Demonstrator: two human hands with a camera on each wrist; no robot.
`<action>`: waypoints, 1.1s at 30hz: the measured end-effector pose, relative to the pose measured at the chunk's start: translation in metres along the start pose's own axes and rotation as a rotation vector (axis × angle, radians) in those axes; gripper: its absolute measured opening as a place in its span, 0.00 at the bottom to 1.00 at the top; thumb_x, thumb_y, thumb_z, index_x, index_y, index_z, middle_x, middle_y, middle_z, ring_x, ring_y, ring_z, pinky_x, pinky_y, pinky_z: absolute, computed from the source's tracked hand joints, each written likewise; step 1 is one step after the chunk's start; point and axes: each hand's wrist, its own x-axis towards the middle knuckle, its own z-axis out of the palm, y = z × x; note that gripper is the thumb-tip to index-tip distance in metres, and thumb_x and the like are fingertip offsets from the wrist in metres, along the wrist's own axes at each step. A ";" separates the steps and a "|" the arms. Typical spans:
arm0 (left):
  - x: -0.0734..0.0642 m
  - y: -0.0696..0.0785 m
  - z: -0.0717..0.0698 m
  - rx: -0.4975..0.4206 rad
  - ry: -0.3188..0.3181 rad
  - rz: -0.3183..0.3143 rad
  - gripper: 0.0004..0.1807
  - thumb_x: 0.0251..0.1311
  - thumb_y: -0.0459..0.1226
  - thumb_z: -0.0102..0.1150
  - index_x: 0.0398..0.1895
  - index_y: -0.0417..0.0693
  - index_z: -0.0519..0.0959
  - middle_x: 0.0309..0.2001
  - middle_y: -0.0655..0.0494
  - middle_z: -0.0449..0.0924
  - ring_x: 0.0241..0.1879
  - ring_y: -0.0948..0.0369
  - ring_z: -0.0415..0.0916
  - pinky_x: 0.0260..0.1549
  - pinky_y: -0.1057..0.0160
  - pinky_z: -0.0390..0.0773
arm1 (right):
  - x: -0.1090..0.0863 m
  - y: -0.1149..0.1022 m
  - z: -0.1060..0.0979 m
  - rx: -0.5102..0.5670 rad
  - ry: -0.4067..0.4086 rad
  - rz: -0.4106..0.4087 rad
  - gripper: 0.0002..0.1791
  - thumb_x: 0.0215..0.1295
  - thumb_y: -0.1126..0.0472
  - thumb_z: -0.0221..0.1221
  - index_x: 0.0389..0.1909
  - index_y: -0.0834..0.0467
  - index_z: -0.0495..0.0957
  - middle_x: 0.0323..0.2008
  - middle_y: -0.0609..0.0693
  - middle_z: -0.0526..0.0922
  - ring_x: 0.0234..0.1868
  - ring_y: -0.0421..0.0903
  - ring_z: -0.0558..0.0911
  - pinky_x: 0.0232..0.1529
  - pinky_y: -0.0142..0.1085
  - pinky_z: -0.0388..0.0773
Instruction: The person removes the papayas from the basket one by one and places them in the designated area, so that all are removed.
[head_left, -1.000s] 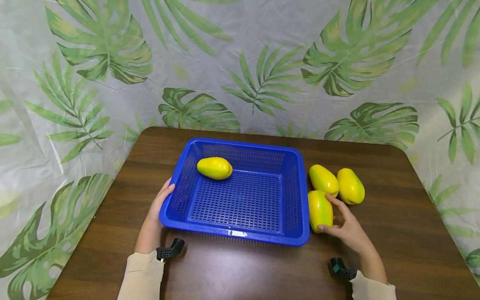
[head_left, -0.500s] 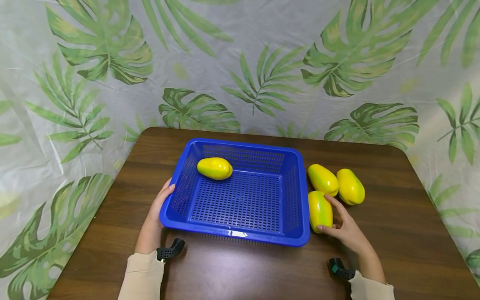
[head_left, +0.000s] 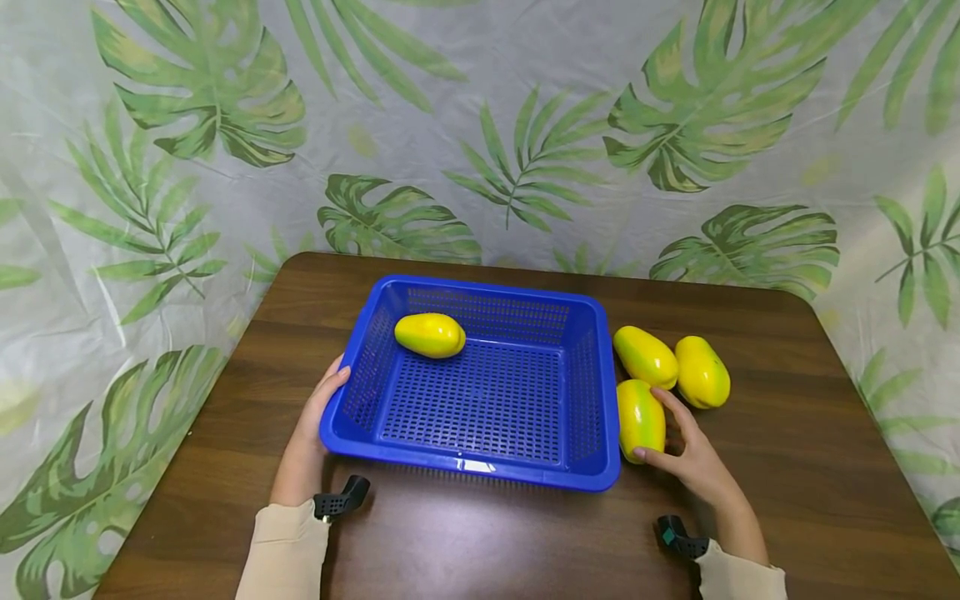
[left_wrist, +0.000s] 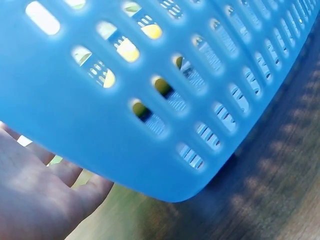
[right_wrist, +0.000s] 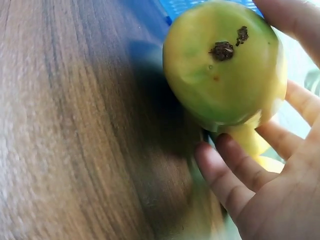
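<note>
A blue perforated plastic basket (head_left: 480, 477) stands on the table, with one yellow papaya (head_left: 430, 335) lying in its back left part. At the basket's left side my left hand (head_left: 309, 417) holds the rim; in the left wrist view the fingers (left_wrist: 95, 192) reach past the basket wall. Just right of the basket, my right hand (head_left: 697, 462) has its thumb and fingers around the nearest yellow-green papaya (head_left: 641, 425). That papaya's brown stem scar faces the right wrist view, where two lower fingers (right_wrist: 212, 160) stay off the fruit. Its far side is hidden.
Two more papayas lie behind the held one: one papaya (head_left: 645, 357) close to the basket's right wall, another papaya (head_left: 702, 372) farther right. The brown wooden table (head_left: 480, 550) ends at a leaf-printed curtain (head_left: 525, 125). Each wrist wears a black camera mount (head_left: 341, 500).
Almost nothing differs. My right hand has shifted very slightly left along the papaya, and the papaya behind it has edged a little left and back. The left hand and basket stay put.
</note>
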 end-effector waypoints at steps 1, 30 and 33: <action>0.000 0.000 0.000 0.002 -0.003 0.002 0.27 0.69 0.38 0.24 0.69 0.44 0.40 0.63 0.33 0.49 0.54 0.56 0.66 0.53 0.59 0.64 | 0.000 0.000 0.000 -0.006 0.004 0.000 0.47 0.49 0.68 0.65 0.68 0.56 0.48 0.63 0.59 0.54 0.49 0.50 0.65 0.39 0.30 0.70; 0.001 -0.002 0.000 0.009 0.017 0.002 0.27 0.69 0.38 0.25 0.69 0.43 0.40 0.62 0.37 0.53 0.52 0.58 0.68 0.52 0.60 0.65 | 0.003 -0.011 -0.008 -0.028 0.111 -0.017 0.45 0.49 0.70 0.64 0.67 0.53 0.52 0.62 0.50 0.56 0.55 0.57 0.60 0.49 0.22 0.57; 0.001 -0.002 0.000 0.000 0.020 0.006 0.27 0.69 0.38 0.25 0.69 0.44 0.41 0.60 0.40 0.56 0.52 0.58 0.68 0.52 0.60 0.65 | 0.004 -0.013 -0.009 -0.020 0.116 -0.023 0.45 0.48 0.70 0.64 0.67 0.54 0.53 0.63 0.52 0.57 0.56 0.57 0.59 0.52 0.27 0.58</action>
